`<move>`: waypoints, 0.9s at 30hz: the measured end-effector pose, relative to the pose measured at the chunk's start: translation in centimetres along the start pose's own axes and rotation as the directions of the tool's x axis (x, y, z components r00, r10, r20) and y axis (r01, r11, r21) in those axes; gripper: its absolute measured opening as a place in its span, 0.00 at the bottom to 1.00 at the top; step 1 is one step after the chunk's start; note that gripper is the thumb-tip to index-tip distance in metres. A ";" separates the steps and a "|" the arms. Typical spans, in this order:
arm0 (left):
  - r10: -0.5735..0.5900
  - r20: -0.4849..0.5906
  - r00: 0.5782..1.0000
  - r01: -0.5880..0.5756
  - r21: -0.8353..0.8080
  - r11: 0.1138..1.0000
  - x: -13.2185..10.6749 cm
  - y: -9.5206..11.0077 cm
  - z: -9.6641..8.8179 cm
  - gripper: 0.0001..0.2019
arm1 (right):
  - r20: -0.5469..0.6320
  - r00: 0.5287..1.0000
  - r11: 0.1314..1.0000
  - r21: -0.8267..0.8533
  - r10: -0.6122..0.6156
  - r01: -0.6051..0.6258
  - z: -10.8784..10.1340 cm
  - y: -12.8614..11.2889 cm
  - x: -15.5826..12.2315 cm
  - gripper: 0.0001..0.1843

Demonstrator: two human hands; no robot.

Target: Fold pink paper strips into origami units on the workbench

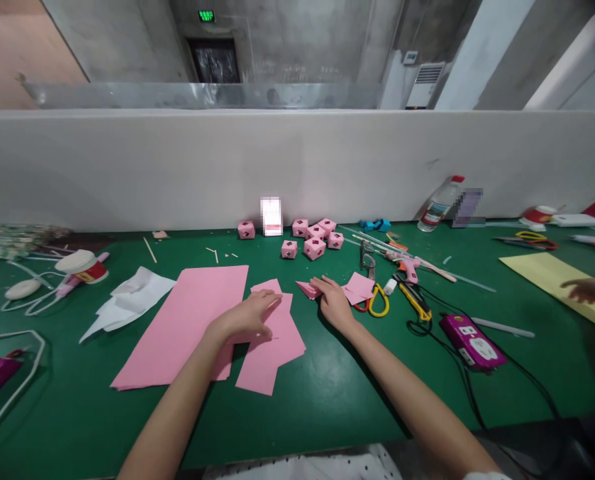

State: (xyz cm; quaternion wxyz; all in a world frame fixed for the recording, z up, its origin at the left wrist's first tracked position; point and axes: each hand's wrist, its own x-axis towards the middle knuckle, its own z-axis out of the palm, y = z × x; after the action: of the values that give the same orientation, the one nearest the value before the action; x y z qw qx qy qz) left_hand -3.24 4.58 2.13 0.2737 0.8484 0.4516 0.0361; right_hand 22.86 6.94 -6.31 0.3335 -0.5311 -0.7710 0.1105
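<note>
Pink paper (272,360) under left hand (245,321), bare green table (327,393) beyond edges.

Bare forearms (177,400), white dark-dotted top (322,467), perhaps a white short sleeve (485,476)

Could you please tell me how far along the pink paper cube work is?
Done: about seven small pink paper cubes sit by the white wall. In hand: the left hand presses on cut pink paper pieces, and the right hand touches a small folded pink piece. Still to do: the large pink sheet looks uncut, and a loose pink square lies flat.
</note>
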 end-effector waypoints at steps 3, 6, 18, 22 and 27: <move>-0.030 -0.155 0.988 0.032 0.010 0.999 -0.5 -0.4 0.7 0.45 | -0.085 0.996 0.997 0.066 -0.025 0.030 -0.5 -0.6 0.0 0.29; -0.045 -0.239 0.970 0.054 0.030 0.998 -0.2 -1.1 1.5 0.44 | -0.145 0.986 0.989 0.104 -0.086 0.101 -0.9 -2.3 -0.5 0.25; 0.014 -0.371 0.929 -0.071 -0.140 0.988 1.3 -1.3 2.1 0.34 | -0.016 0.973 0.966 0.119 -0.230 0.231 0.1 -6.7 -1.9 0.15; -0.029 -0.415 0.909 -0.034 -0.144 0.989 1.2 -0.7 1.4 0.26 | -0.015 0.975 0.963 0.154 -0.220 0.219 -0.1 -6.5 -1.7 0.13; -0.053 -0.481 0.875 0.002 -0.105 0.994 0.8 -0.5 0.6 0.26 | 0.013 0.980 0.969 0.154 -0.199 0.195 0.2 -5.8 -1.4 0.13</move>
State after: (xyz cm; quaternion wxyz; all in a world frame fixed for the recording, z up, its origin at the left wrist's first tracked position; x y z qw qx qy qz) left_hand -3.01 5.17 1.26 0.1957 0.7910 0.5153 0.2657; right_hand 18.66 3.30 -3.99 0.3715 -0.4233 -0.8140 0.1426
